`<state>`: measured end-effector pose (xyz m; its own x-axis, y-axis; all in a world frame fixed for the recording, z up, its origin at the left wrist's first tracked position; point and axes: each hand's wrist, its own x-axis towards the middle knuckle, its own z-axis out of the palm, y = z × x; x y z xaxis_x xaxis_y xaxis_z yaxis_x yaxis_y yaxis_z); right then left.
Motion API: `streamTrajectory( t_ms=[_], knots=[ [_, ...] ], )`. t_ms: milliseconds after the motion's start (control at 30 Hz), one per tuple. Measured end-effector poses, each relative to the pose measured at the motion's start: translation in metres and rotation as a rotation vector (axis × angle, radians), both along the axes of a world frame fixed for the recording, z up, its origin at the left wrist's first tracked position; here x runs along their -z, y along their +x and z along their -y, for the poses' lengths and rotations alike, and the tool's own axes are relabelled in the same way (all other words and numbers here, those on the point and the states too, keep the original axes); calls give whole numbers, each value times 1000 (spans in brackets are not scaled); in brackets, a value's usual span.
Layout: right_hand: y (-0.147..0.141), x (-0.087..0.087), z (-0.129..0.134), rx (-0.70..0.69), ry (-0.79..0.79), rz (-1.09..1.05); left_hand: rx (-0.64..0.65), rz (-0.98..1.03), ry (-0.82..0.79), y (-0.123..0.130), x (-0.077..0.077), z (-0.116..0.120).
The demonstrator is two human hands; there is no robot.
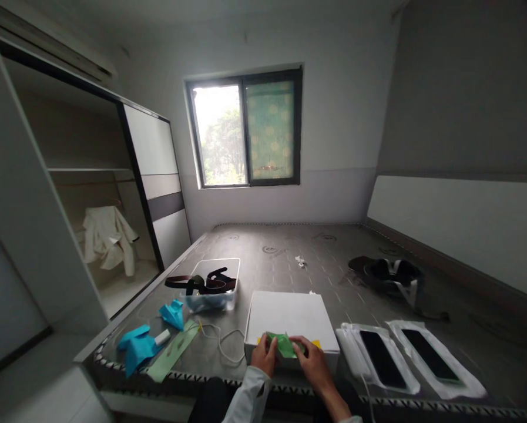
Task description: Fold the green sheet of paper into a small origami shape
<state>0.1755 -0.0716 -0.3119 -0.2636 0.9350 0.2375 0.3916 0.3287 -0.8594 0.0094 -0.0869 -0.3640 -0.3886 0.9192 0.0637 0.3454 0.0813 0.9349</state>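
A small piece of green paper (285,345), creased and folded, is held up between both hands. My left hand (264,355) pinches its left side with thumb and fingers. On the other side, my right hand (309,359) is closed on the paper's right edge. Both hands are at the near edge of a white box (285,311), which lies on the mattress. Bits of yellow (316,343) show beside the fingers on the box; what they are I cannot make out.
Left on the mattress (272,241) are blue folded papers (140,348), a green paper strip (174,354), a white cable (221,341) and a clear bin (210,301) with belts (214,282). To the right lie two phones (382,358) on white wrapping and a dark cap (389,273).
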Motion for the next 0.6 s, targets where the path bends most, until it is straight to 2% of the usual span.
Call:
streamTrajectory(
  t_ms=[100, 267, 433, 600],
  knots=[
    [-7, 14, -4, -4, -18, -9, 9, -10, 33, -7, 7, -2],
    [-21, 31, -11, -17, -7, -8, 38, 28, 66, -14, 3, 2],
    [-35, 34, -13, -16, -10, 10, 44, 26, 112, -25, 1, 7],
    [-49, 35, -11, -32, -11, 51, 32, -61, 151, -44, 11, 15]
  ],
)
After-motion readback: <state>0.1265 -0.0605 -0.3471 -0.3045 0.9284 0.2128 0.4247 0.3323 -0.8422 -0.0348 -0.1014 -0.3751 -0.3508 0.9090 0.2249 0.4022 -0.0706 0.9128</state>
